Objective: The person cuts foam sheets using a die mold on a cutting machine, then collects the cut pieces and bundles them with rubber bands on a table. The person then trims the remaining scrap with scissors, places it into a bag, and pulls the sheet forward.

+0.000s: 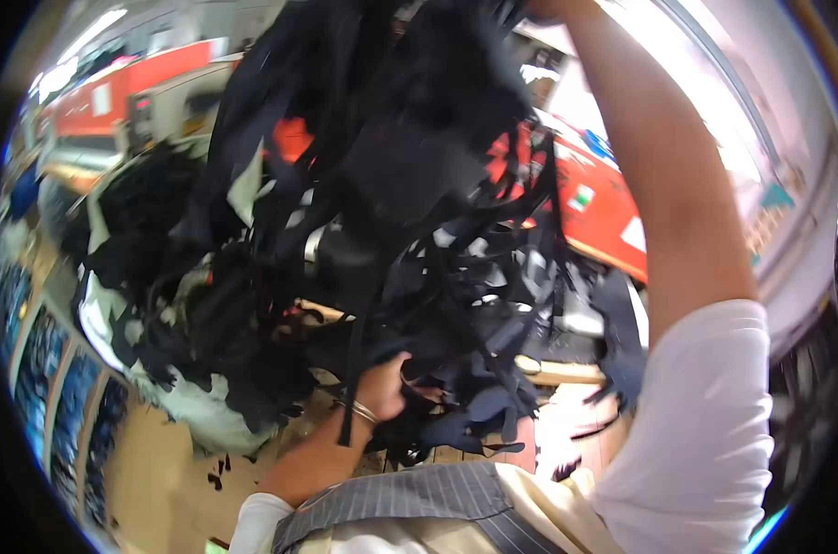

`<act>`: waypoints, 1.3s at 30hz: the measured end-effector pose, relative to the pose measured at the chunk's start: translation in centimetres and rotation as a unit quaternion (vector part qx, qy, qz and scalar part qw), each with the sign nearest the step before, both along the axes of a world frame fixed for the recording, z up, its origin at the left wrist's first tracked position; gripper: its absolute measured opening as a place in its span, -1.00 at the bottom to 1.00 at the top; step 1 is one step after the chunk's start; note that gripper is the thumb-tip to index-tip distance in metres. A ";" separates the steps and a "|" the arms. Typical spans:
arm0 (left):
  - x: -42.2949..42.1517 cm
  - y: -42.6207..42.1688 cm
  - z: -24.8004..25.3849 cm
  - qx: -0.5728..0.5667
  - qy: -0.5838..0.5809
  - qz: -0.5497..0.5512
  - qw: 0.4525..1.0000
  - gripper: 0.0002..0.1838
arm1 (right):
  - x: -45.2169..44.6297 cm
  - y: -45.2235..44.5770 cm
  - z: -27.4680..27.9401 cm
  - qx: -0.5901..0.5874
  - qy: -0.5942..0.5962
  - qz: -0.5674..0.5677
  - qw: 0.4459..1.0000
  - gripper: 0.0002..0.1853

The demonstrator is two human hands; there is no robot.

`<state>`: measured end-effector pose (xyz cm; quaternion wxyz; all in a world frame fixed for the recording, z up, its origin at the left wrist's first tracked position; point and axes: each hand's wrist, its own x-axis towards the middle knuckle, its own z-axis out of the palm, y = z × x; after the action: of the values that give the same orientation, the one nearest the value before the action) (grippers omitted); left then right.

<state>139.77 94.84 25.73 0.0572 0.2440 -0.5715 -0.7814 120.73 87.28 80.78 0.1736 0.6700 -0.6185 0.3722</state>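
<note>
A large tangle of black sheet scraps, full of cut-out holes and thin strips, hangs in front of me and fills the middle of the view. My right arm is raised, and my right hand at the top edge holds up the tangle; most of its fingers are cut off or hidden. Lower down, my left hand, with a bangle at the wrist, is closed on the lower part of the scraps. Its fingertips are partly covered by the black material.
To the left, a pale sack bulges with more black scraps. Behind stand a red machine and another red panel. Shelves with dark stacked pieces line the far left. Small black bits lie on the floor.
</note>
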 end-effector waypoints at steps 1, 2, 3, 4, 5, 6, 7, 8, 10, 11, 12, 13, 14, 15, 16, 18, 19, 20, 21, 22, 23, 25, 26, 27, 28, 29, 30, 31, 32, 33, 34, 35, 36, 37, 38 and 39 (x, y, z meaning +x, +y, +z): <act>-0.6 -1.5 0.1 -0.045 0.000 -0.008 0.999 -0.70 | -2.0 2.9 -3.4 0.114 0.018 -0.042 0.992 -0.38; -0.9 -3.0 0.4 -0.069 0.007 -0.005 0.998 -0.67 | -4.2 4.4 -6.6 0.201 0.079 -0.090 0.972 -0.26; -1.4 -4.4 0.8 -0.082 0.020 0.005 0.996 -0.63 | -7.0 5.8 -10.1 0.276 0.141 -0.158 0.937 -0.14; -2.3 -7.3 -1.2 -0.083 0.096 0.048 0.991 -0.61 | -9.4 7.2 -13.4 0.345 0.196 -0.216 0.892 -0.01; -2.8 -8.5 -0.1 -0.073 0.141 0.082 0.984 -0.63 | -11.4 9.8 -17.1 0.406 0.224 -0.258 0.847 0.11; -3.4 -9.8 1.8 -0.052 0.199 0.118 0.972 -0.64 | -14.4 13.6 -22.9 0.374 0.144 -0.190 0.896 0.14; -4.0 -10.9 3.7 -0.029 0.252 0.145 0.956 -0.65 | -13.6 17.5 -26.1 0.418 -0.033 -0.160 0.894 0.15; -4.6 -11.7 5.7 0.036 0.294 0.164 0.941 -0.65 | -15.9 20.5 -31.4 0.431 0.018 -0.158 0.888 0.17; -3.9 -12.2 13.3 0.279 0.270 0.233 0.892 -0.77 | -18.9 27.2 -40.3 0.484 -0.107 -0.148 0.856 0.23; -4.1 -13.3 14.9 0.215 0.285 0.255 0.899 -0.77 | -19.5 30.3 -43.3 0.510 -0.111 -0.168 0.836 0.23; -4.0 -13.4 17.5 0.189 0.280 0.272 0.901 -0.76 | -19.8 33.0 -45.7 0.536 -0.119 -0.185 0.815 0.24; -3.8 -14.2 19.1 0.148 0.266 0.285 0.909 -0.74 | -20.2 35.6 -47.9 0.542 -0.111 -0.210 0.806 0.23; -4.0 -14.8 20.7 0.110 0.236 0.315 0.913 -0.73 | -21.0 38.0 -49.6 0.546 -0.104 -0.239 0.796 0.22; -5.0 -13.8 22.9 0.071 0.224 0.356 0.904 -0.73 | -21.8 40.0 -51.1 0.496 -0.075 -0.274 0.820 0.06; -4.7 -18.2 22.0 0.062 0.260 0.296 0.917 -0.75 | -23.5 42.1 -53.7 0.396 -0.039 -0.274 0.875 -0.19; -5.8 -18.7 25.6 0.016 0.269 0.324 0.907 -0.76 | -23.3 43.1 -52.6 0.311 -0.030 -0.284 0.907 -0.38; -6.5 -19.8 27.3 -0.015 0.273 0.308 0.911 -0.72 | -23.4 43.5 -51.6 0.307 -0.034 -0.289 0.906 -0.38; -7.3 -21.5 28.8 -0.042 0.280 0.288 0.915 -0.73 | -23.8 43.6 -50.4 0.283 -0.026 -0.302 0.910 -0.43; -8.3 -22.6 31.0 -0.069 0.284 0.297 0.909 -0.73 | -24.7 43.5 -49.6 0.258 -0.018 -0.314 0.913 -0.48; -9.0 -23.9 33.4 -0.117 0.314 0.298 0.894 -0.71 | -25.7 43.2 -49.1 0.254 -0.019 -0.319 0.913 -0.48; -10.4 -23.5 36.5 -0.108 0.323 0.296 0.892 -0.71 | -26.7 42.9 -48.7 0.235 -0.009 -0.325 0.916 -0.51; -12.6 -26.2 41.7 -0.156 0.389 0.266 0.868 -0.63 | -28.8 41.3 -48.1 0.147 0.043 -0.336 0.929 -0.63; -15.0 -23.0 43.5 -0.165 0.415 0.323 0.834 -0.56 | -29.5 40.0 -47.4 0.144 0.041 -0.337 0.930 -0.63; -16.4 -23.4 43.9 -0.228 0.381 0.323 0.836 -0.45 | -30.1 38.7 -46.7 0.128 0.039 -0.355 0.925 -0.69; -17.6 -23.8 42.7 -0.282 0.298 0.323 0.853 -0.36 | -30.7 37.8 -46.3 0.113 0.035 -0.371 0.921 -0.75; -18.9 -24.2 41.5 -0.337 0.213 0.314 0.862 -0.27 | -31.6 37.3 -46.7 0.111 0.029 -0.366 0.923 -0.75; -20.2 -24.0 39.7 -0.375 0.078 0.300 0.873 -0.20 | -32.5 36.6 -47.6 0.101 0.047 -0.374 0.921 -0.78; -21.1 -21.5 38.2 -0.458 -0.104 0.234 0.851 -0.22 | -33.0 36.1 -48.5 0.093 0.063 -0.383 0.917 -0.80; -22.3 -19.2 36.7 -0.520 -0.282 0.155 0.791 -0.24 | -33.1 36.1 -48.8 0.102 0.046 -0.395 0.912 -0.81; -24.1 -23.6 33.2 -0.666 -0.286 0.110 0.680 -0.37 | -33.1 36.2 -49.1 0.097 0.038 -0.393 0.913 -0.83; -25.7 -21.6 30.8 -0.768 -0.253 0.138 0.572 -0.40 | -33.3 36.5 -49.2 0.092 0.033 -0.392 0.915 -0.84; -28.9 -20.1 29.2 -0.785 -0.303 0.122 0.526 -0.45 | -33.4 36.7 -49.2 0.098 0.037 -0.402 0.910 -0.84; -31.4 -16.1 27.3 -0.772 -0.273 0.117 0.562 -0.51 | -33.7 37.0 -49.2 0.097 0.034 -0.403 0.910 -0.84; -33.1 -10.7 26.2 -0.759 -0.228 0.066 0.606 -0.50 | -34.1 37.2 -49.2 0.088 0.044 -0.405 0.909 -0.84; -35.5 -7.4 23.3 -0.772 -0.161 0.018 0.615 -0.46 | -34.5 37.3 -49.1 0.079 0.055 -0.404 0.910 -0.85; -36.8 -2.6 22.1 -0.710 -0.140 -0.064 0.687 -0.41 | -34.5 37.4 -48.4 0.082 0.056 -0.400 0.911 -0.86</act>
<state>102.98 92.28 47.81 0.0826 0.1997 -0.9711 -0.1010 86.25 124.72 32.35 0.2868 0.3979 -0.8525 0.1808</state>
